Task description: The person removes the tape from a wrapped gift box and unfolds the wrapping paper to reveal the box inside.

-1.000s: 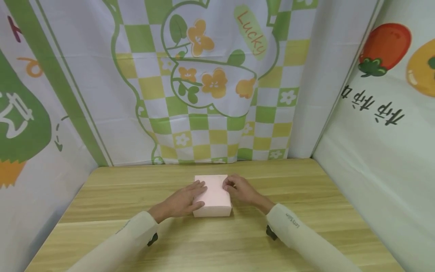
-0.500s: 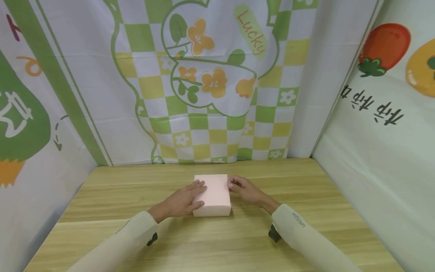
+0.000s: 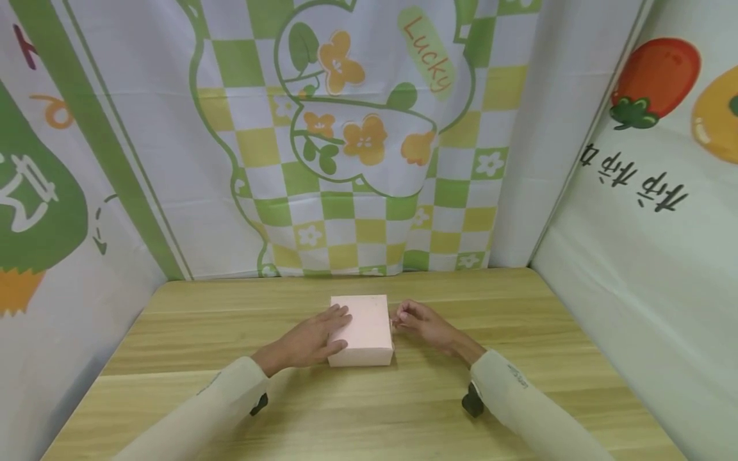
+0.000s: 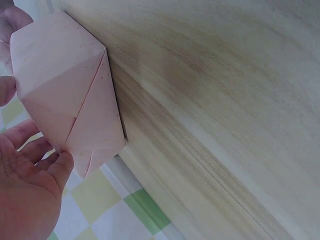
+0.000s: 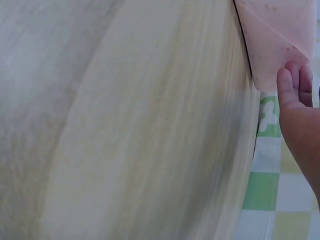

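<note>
One pink box sits on the wood table, squared up to the checked cloth behind it; long axis is hard to call. Top's closed, contents hidden. Left hand lies spread over the box's left edge; right hand has bent fingers touching its right side, can't tell if they're pinching.

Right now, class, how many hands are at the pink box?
2: the left hand rests on the left part of the pink box; the right hand is at its right side. No others show.
</note>
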### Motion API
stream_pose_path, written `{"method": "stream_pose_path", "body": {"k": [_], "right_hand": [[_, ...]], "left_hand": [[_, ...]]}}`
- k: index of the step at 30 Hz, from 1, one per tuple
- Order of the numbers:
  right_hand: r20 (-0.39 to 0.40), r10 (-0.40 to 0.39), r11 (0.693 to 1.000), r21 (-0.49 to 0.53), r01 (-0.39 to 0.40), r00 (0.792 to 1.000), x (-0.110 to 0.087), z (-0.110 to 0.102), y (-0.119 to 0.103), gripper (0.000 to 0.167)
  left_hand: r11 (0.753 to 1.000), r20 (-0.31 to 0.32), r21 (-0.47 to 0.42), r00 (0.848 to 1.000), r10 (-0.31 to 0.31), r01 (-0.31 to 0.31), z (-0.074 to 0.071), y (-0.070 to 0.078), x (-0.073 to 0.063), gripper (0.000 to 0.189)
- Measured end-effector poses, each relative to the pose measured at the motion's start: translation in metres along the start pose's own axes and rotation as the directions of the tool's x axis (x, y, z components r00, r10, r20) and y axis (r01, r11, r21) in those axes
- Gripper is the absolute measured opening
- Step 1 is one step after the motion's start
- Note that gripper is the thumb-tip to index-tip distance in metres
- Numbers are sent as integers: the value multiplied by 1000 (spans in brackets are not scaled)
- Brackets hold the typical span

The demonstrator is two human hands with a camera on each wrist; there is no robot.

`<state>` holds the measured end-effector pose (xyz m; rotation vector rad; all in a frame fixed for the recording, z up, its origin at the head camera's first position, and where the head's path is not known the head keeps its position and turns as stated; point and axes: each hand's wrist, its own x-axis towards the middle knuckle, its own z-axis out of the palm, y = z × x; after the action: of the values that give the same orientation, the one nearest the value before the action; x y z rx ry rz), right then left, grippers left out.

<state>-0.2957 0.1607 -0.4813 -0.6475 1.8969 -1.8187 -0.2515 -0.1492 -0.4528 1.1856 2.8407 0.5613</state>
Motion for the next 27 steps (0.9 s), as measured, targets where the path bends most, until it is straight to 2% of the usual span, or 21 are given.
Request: {"method": "stream_pose_path", "body": {"k": [3,6,10,13,15,16,18,21,24,27], "right_hand": [[3,-5,999,51,4,1000,-1,-4,4,11],[-16,-15,998,54,16,1000,-2,-6,6,21],[-118,-43,999,-21,41,992,-3,-7,3,40],[-231,-107,985,-157,72,967,-2,-4,-4,40],[-290,-165,953,-291,78,943,-2,0,-10,37],[-304,-196,929,-363,77,932,-3,3,-13,36],[-295,-239,867,-494,67,925,-4,10,-20,35],[-205,-226,810,-582,67,952,-7,23,-26,46],[-111,-161,765,-641,53,981,-11,36,-29,66],[-36,-151,686,-723,79,988,-14,46,-29,83]], "left_hand": [[1000,-5,8,1000,2,-2,1,-1,-1,57],[1000,-8,18,1000,1,-1,2,-1,0,57],[1000,-11,14,1000,0,0,2,-1,0,57],[1000,-18,15,1000,-2,3,2,0,-1,56],[1000,-24,20,1000,-3,3,2,1,-1,56],[1000,-25,18,1000,-5,6,2,1,-1,56],[1000,-26,19,1000,-9,10,3,3,-1,55],[1000,-25,16,999,-27,27,3,5,-1,55],[999,-27,19,999,-46,47,3,8,-1,55],[998,-36,18,998,-59,59,3,11,-1,55]]}}
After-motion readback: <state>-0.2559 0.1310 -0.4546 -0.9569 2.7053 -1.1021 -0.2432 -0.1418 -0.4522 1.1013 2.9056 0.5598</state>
